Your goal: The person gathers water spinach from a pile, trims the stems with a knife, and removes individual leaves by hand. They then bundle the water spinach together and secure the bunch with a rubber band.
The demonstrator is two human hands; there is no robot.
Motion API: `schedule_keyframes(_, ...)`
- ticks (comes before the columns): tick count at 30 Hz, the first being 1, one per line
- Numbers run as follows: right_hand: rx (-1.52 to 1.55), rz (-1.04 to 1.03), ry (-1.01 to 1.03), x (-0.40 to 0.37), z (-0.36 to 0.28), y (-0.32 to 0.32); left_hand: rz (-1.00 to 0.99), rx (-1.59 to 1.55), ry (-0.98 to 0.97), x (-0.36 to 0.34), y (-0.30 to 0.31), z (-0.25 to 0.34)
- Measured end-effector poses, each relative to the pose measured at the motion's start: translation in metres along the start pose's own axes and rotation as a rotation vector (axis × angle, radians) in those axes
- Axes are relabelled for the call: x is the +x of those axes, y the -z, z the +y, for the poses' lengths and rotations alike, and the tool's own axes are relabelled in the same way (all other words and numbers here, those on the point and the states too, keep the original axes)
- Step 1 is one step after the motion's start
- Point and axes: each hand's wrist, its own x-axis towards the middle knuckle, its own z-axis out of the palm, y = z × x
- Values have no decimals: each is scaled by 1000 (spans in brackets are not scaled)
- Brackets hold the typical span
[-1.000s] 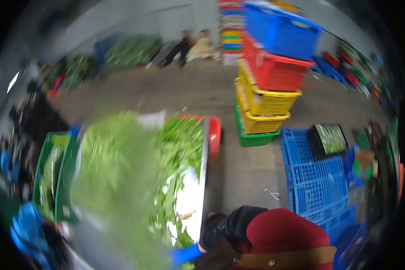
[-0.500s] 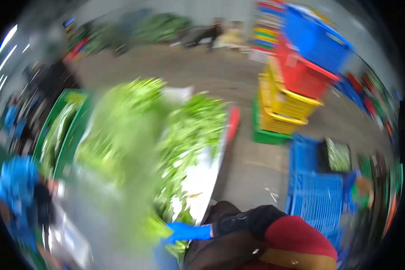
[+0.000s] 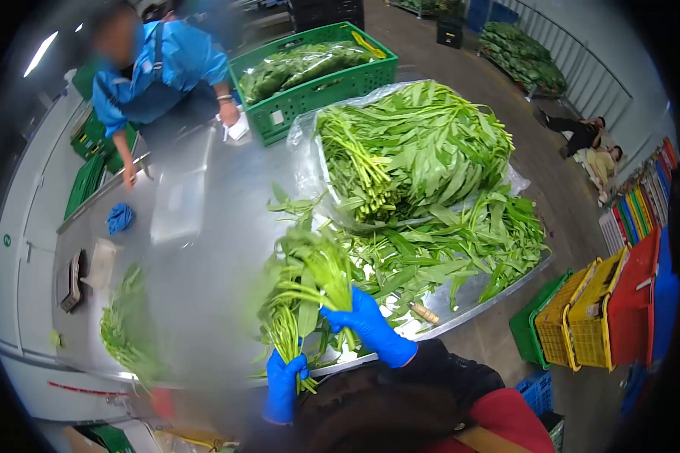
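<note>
My left hand (image 3: 283, 385), in a blue glove, is closed round the lower stems of a bunch of leafy greens (image 3: 285, 328) at the table's near edge. Just right of it, my right hand (image 3: 374, 328), also gloved in blue, grips the stems of another bunch (image 3: 329, 272). The leaves of both bunches point away from me and partly blur together. Beyond them, a big heap of greens (image 3: 431, 143) rests in clear plastic, with loose greens (image 3: 499, 241) around its near side. A wooden-handled tool (image 3: 425, 312) lies right of my right hand.
A person in blue (image 3: 162, 64) leans on the metal table (image 3: 227, 257) at the far left. A green crate (image 3: 317, 98) with bagged greens stands at the back. Left are a scale (image 3: 71, 281), a blue cloth (image 3: 120, 217) and another bunch (image 3: 128, 325). Stacked crates (image 3: 593, 309) stand right.
The view has swung left, so the heap and the stacked crates appear farther right. Both my hands now show clearly, each with stems; before, only one gloved hand showed clearly, at a bunch.
</note>
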Motion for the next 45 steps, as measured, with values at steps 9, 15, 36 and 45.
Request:
schedule_keyframes(9,249,160,247,25,-34,36,85,63,79,-25,27,-4)
schedule_keyframes(15,219,220,284,26,-39,32,289,-315,-140,-10,39,27)
schedule_keyframes(36,-47,-172,-296,8,106,22,120,-593,132,37,-17,-67)
schedule_keyframes(45,-685,-225,-40,4,102,21,-94,-948,265,39,-2,-86)
